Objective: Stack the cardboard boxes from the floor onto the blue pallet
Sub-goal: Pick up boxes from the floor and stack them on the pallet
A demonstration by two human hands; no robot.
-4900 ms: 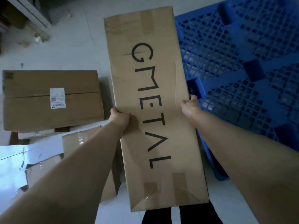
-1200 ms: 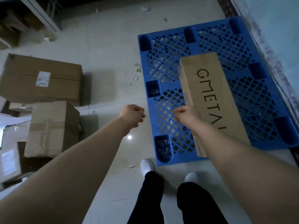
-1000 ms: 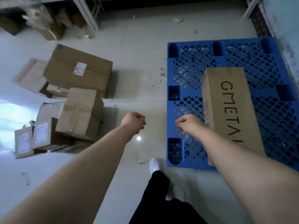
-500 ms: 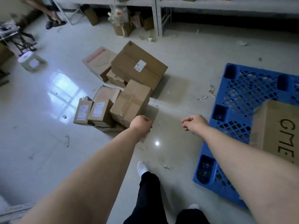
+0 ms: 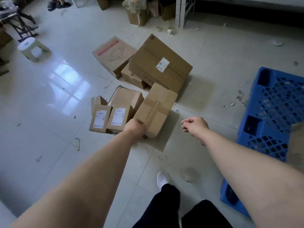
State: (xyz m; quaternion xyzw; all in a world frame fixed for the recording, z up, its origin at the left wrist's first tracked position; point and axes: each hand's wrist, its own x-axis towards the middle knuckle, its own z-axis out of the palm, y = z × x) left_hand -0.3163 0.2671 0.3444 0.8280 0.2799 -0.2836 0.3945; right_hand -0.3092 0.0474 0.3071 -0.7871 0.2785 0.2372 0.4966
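Observation:
A heap of cardboard boxes lies on the tiled floor ahead. A tape-sealed box [image 5: 156, 109] is nearest. Beyond it is a large box with a white label [image 5: 158, 66], and left of that a box with a red stripe [image 5: 113, 53]. Two small labelled boxes [image 5: 99, 118] [image 5: 118, 119] stand at the heap's left. My left hand [image 5: 135, 129] is a closed fist overlapping the taped box's near corner; contact is unclear. My right hand [image 5: 195, 127] is loosely closed over bare floor, holding nothing. The blue pallet [image 5: 271, 112] is at the right, with a tan box [image 5: 296, 145] on it at the frame edge.
A white stool [image 5: 32, 48] stands at the far left beside a dark metal frame [image 5: 21, 22]. A shelving post [image 5: 181, 10] and more boxes [image 5: 138, 17] are at the back. Paper scraps litter the floor. My white shoe [image 5: 162, 179] is below my hands.
The long box went from my hands onto the pallet. My view has swung left from the pallet to the heap, and my left fist has come up to the taped box.

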